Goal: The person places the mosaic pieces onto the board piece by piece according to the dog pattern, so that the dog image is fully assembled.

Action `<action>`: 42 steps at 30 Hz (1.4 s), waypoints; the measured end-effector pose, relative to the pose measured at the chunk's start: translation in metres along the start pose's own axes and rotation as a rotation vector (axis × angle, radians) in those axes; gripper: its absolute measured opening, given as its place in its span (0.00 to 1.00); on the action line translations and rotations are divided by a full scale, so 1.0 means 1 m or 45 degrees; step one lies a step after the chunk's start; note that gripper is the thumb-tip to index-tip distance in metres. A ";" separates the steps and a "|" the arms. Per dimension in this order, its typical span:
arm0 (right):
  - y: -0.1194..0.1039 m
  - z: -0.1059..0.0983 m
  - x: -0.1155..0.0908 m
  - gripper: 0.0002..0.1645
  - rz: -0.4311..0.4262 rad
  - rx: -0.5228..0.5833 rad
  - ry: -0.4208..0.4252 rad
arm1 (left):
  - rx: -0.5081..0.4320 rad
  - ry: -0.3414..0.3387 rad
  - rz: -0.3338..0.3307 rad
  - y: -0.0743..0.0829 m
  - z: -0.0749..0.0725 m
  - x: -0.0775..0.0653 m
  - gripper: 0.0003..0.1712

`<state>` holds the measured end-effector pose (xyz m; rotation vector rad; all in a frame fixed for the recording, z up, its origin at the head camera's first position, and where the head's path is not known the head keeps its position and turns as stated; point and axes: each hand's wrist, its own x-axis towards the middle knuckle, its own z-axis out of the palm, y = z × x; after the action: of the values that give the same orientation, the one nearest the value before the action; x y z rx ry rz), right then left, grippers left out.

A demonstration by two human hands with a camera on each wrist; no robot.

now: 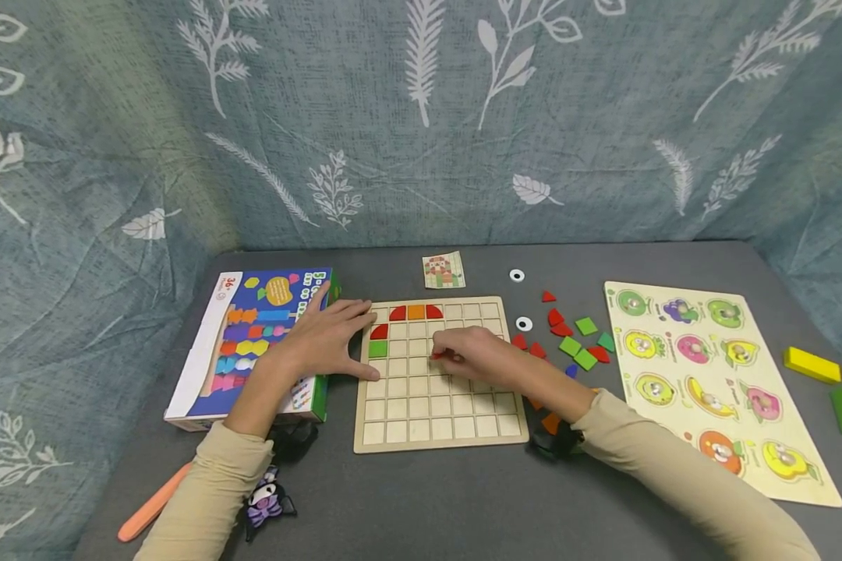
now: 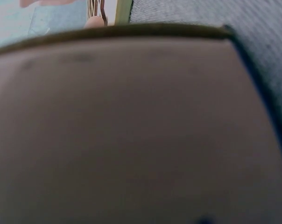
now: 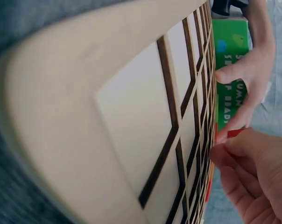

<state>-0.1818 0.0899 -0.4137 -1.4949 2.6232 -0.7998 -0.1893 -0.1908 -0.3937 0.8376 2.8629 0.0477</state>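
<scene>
A square wooden grid board [image 1: 421, 387] lies at the middle of the dark table. Along its upper left cells sit an orange square [image 1: 416, 312] with a red quarter-round on each side. Another red quarter-round [image 1: 380, 332] and a green square [image 1: 377, 349] are in the left column. My left hand [image 1: 326, 339] is spread at the board's left edge, thumb and fingers straight. Over the middle of the grid, my right hand [image 1: 473, 354] pinches a small red piece [image 3: 234, 133] between thumb and fingertips. A pale blurred surface fills most of the left wrist view.
A bead toy box [image 1: 274, 312] stands under my left wrist. Behind the board lies a picture card [image 1: 444, 270]. Loose red, orange and green pieces [image 1: 570, 346] are scattered to its right, beside a fruit puzzle board [image 1: 702, 382]. Yellow [image 1: 811, 365] and green blocks are farther right.
</scene>
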 end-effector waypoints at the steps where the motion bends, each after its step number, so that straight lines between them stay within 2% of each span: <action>1: 0.000 0.000 0.001 0.03 -0.011 -0.014 -0.009 | -0.002 0.001 0.002 0.000 0.000 0.000 0.59; 12: -0.003 -0.011 0.002 0.01 -0.209 -0.127 -0.174 | 0.005 0.011 0.003 0.000 -0.001 -0.001 0.58; 14: -0.003 -0.011 0.004 0.01 -0.235 -0.161 -0.177 | 0.002 0.006 -0.001 0.000 -0.001 -0.002 0.58; 20: -0.003 0.002 0.020 0.04 -0.182 -0.125 -0.104 | 0.002 -0.024 -0.009 -0.001 -0.002 -0.002 0.59; 26: -0.012 0.014 0.044 0.06 -0.114 -0.070 -0.120 | -0.006 -0.050 0.019 -0.002 -0.004 -0.002 0.58; 33: -0.023 0.019 0.060 0.06 -0.144 -0.192 -0.141 | -0.002 -0.049 0.045 -0.003 -0.008 -0.001 0.57; 42: -0.029 0.024 0.065 0.07 -0.098 -0.248 -0.191 | -0.012 -0.049 0.045 -0.004 -0.005 -0.003 0.58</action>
<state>-0.1871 0.0154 -0.4071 -1.6392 2.6084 -0.4261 -0.1899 -0.1952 -0.3887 0.8773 2.8098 0.0489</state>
